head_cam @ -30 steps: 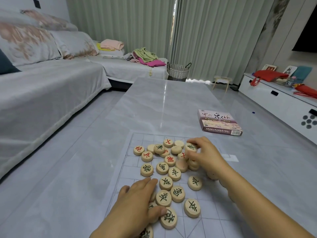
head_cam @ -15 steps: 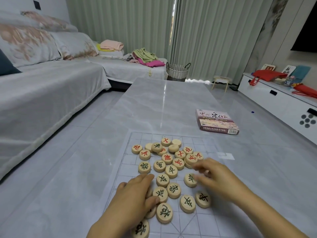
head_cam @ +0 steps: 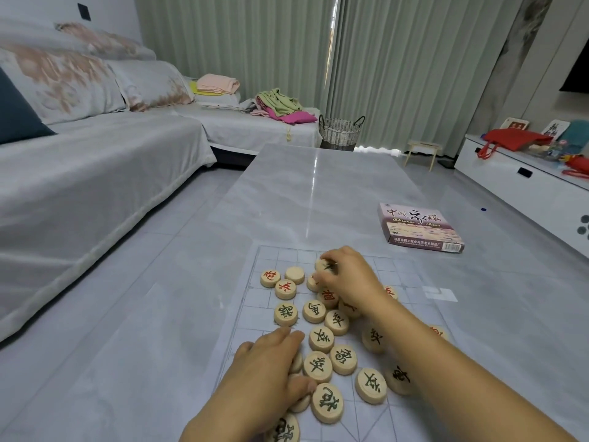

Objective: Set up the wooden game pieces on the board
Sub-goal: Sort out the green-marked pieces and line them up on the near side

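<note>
Head view: right hand (head_cam: 350, 277) pinches a far piece (head_cam: 322, 265), left hand (head_cam: 264, 373) lies relaxed over near pieces (head_cam: 297, 363) on the board (head_cam: 271, 254)

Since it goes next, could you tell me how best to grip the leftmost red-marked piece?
Pinch the piece by its rim, far and near edges, from above and the left: it lies flat, a low disc, with bare board there, while a blank piece crowds its right.
</note>
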A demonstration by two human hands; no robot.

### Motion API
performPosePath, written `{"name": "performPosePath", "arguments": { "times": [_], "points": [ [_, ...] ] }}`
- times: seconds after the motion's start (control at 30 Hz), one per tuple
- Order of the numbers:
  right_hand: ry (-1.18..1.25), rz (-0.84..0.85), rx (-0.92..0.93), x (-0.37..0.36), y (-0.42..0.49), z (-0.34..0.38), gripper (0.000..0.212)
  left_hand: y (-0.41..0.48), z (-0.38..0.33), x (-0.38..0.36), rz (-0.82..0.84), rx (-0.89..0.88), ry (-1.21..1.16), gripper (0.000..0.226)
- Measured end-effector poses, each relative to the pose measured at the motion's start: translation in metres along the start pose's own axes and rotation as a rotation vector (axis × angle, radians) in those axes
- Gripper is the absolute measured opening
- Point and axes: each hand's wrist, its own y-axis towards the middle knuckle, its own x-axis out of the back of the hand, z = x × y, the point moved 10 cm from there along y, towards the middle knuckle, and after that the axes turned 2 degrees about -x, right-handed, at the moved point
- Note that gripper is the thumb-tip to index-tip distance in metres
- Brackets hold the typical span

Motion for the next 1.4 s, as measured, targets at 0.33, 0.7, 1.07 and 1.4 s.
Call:
{"name": "performPosePath", "arguments": {
  "times": [0.33,0.7,1.07,1.4],
  "points": [
    [-0.128,0.113,-0.109,0.049,-0.15,-0.084,0.045,-0.007,0.002,-0.018,0.149,0.031,-0.041,0.116],
    [-0.103,0.186,-0.129,0.038,-0.157,-0.062,0.051,-0.007,0.023,-0.003,-0.009,0.114,-0.047,0.11],
    [-0.011,0.301,-0.193,0.011,-0.178,-0.045,0.036,-0.007,0.028,0.01,-0.09,0.136,0.038,0.111],
    [-0.015,0.054,0.04,0.041,-0.081,-0.03,0.016,-0.003,0.021,0.006,-0.044,0.072,-0.053,0.094]
  ]
}}
